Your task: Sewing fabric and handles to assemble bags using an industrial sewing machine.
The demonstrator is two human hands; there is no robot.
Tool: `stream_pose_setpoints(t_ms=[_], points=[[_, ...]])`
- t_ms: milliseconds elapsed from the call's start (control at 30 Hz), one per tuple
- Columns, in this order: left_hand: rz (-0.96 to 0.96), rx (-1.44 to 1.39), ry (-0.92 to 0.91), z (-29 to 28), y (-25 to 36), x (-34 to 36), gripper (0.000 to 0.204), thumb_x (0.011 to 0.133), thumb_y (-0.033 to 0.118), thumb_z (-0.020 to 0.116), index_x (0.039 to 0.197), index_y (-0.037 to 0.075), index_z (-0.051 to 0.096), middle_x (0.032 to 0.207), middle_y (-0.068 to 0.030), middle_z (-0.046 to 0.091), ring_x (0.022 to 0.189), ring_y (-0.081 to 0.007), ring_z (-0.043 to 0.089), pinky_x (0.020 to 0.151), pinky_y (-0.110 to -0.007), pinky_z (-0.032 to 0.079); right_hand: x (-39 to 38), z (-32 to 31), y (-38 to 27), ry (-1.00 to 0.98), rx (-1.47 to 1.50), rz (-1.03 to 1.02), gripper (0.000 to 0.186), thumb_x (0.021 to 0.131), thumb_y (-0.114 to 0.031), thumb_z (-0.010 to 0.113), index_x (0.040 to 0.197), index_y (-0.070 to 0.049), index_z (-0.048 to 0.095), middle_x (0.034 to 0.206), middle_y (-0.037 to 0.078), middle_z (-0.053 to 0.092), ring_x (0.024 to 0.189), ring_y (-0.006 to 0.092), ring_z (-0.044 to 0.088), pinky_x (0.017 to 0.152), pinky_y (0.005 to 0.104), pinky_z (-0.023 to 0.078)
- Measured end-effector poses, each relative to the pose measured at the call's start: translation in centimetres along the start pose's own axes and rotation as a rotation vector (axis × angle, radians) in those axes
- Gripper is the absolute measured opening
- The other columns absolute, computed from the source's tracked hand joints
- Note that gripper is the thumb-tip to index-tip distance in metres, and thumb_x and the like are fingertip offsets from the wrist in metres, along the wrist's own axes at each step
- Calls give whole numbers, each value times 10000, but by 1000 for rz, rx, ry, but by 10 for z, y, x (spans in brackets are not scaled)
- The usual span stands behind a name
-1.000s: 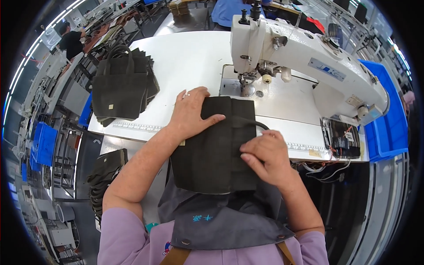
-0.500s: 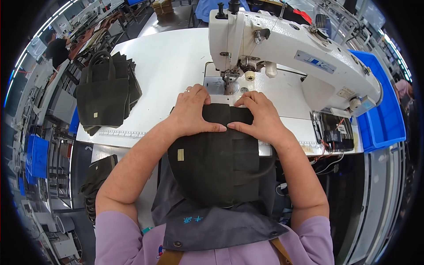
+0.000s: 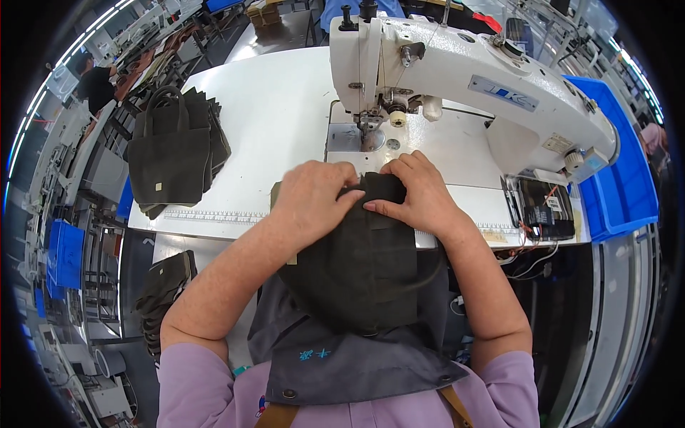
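A dark olive bag panel [image 3: 357, 264] hangs over the front edge of the white table, its lower part resting on my lap against a grey apron. A seam or fold line runs down its middle. My left hand [image 3: 314, 196] is closed at the panel's upper edge, thumb and fingertips pinching beside the middle seam. My right hand [image 3: 419, 194] grips the same edge just to the right, thumb on top and fingers curled over the far side. Beyond both hands is the needle area of a white sewing machine [image 3: 428, 64]; the panel lies short of its presser foot [image 3: 369, 128].
A pile of dark bag pieces with handles [image 3: 168, 160] lies on the table's left. More dark pieces [image 3: 168, 282] hang lower left. A ruler strip [image 3: 214, 215] runs along the front edge. At right are a blue bin [image 3: 621, 164] and a dark box with wires [image 3: 546, 210].
My left hand has shifted right and turned inward, from lying spread across the panel to pinching near the middle seam. My right hand stays about where it was.
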State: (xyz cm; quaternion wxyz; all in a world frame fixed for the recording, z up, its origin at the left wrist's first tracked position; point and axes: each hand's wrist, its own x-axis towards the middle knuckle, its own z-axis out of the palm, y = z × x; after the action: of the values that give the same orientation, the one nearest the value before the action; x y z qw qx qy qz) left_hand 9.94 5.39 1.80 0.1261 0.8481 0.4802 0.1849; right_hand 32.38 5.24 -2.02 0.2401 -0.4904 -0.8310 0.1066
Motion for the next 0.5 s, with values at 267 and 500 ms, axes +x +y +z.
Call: stream_pose_setpoints(t_ms=[267, 500], points=[[201, -522, -199, 13, 2, -26, 379, 875, 215, 769, 1177, 1, 687, 1150, -157, 679, 1069, -290, 659, 928, -365, 513, -6, 3, 15, 80, 205, -108, 337, 861, -272, 695, 1064, -10, 633, 991, 176, 646, 979, 383, 603, 858, 435, 482], [321, -445, -268, 8, 10, -43, 657, 878, 341, 764, 1340, -76, 555, 1316, -254, 618, 1227, -387, 602, 1065, -436, 470, 7, 4, -9, -53, 195, 28, 314, 875, -341, 689, 958, -38, 710, 855, 179, 711, 810, 378, 683, 727, 438, 530]])
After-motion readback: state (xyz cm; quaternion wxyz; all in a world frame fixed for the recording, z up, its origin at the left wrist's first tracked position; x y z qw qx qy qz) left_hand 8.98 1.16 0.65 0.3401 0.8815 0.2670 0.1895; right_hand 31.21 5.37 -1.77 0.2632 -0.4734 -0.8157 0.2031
